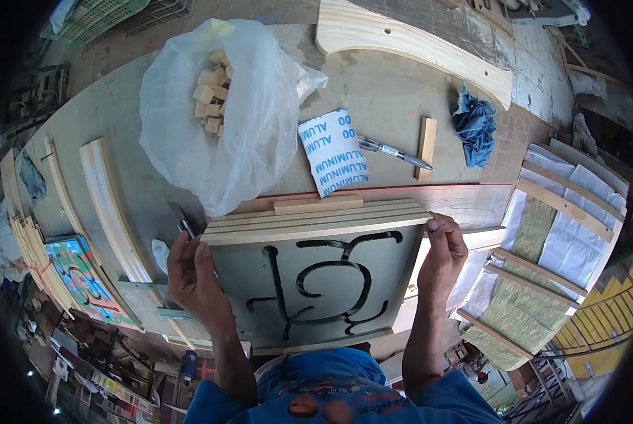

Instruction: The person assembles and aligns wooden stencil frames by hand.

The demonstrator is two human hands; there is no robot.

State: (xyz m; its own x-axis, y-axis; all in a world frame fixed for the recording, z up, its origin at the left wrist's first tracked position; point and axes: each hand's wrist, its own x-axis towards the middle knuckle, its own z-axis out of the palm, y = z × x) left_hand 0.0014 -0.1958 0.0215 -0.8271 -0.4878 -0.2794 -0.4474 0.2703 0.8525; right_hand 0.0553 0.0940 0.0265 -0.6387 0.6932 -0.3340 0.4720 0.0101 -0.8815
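Note:
Several pale wooden strips lie side by side across the middle of the view. Around their left end are the fingers and thumb of my left hand, closed on them. My right hand pinches the opposite end between thumb and fingers. Nearer my body is a grey panel with black curved slots, framed by wood along its near edge. A short wooden block sits just beyond the strips. By my left hand lies a dark metal tool, partly hidden.
Beyond the strips are a plastic bag of small wooden blocks, aluminum-oxide sandpaper, a pen, a wood stick and a blue cloth. A colourful panel lies left. Slatted boards stand right.

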